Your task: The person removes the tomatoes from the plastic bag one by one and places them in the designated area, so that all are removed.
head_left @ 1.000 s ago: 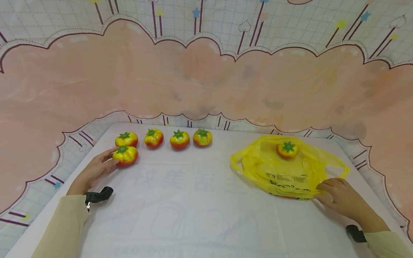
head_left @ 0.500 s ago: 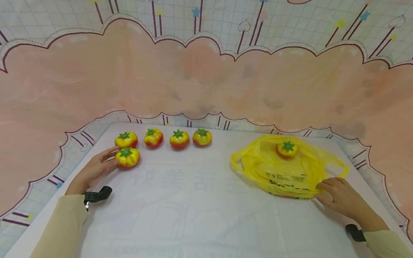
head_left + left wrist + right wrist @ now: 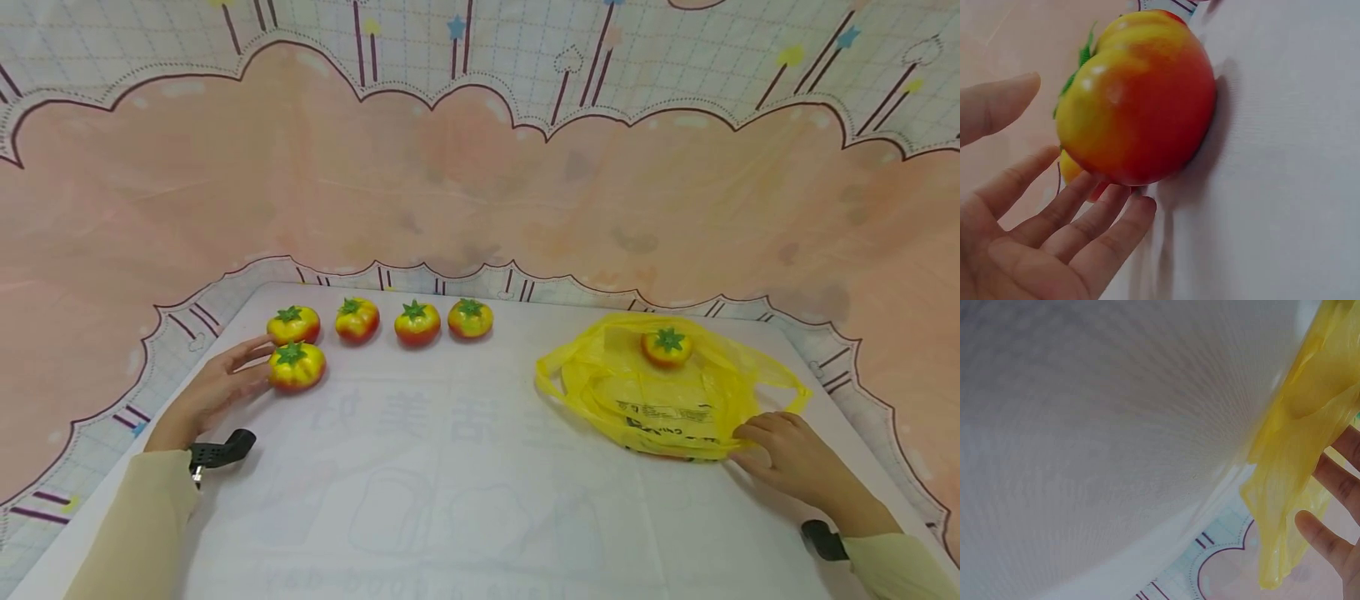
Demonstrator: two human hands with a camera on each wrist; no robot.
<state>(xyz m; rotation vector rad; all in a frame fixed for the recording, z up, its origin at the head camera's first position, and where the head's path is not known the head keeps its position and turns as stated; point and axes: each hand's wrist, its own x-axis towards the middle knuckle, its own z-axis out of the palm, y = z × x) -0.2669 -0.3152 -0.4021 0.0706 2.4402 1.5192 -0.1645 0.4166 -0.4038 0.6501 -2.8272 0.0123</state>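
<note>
In the head view my left hand [image 3: 221, 383] is just left of the front tomato [image 3: 297, 367], a glossy yellow-red one with a green leafy top. From the left wrist view, the thumb stands apart from this tomato [image 3: 1141, 100], and the fingertips lie right at its lower side with the fingers loosely extended. Directly behind it is another tomato [image 3: 293, 325]. On the right, my right hand [image 3: 787, 458] pinches the near right edge of a yellow plastic bag [image 3: 592, 400]; its fingers [image 3: 1338, 481] show against the bag in the right wrist view.
Three more tomatoes, including one at the right end [image 3: 470, 320], line the back of the white-covered table [image 3: 450, 500]. One tomato [image 3: 667, 347] sits at the far part of the bag. A cartoon-printed backdrop [image 3: 480, 183] rises behind the table.
The front tomato has moved slightly right and toward me. My left fingers have loosened from it and drawn back a little to the left. The right hand and bag stay put.
</note>
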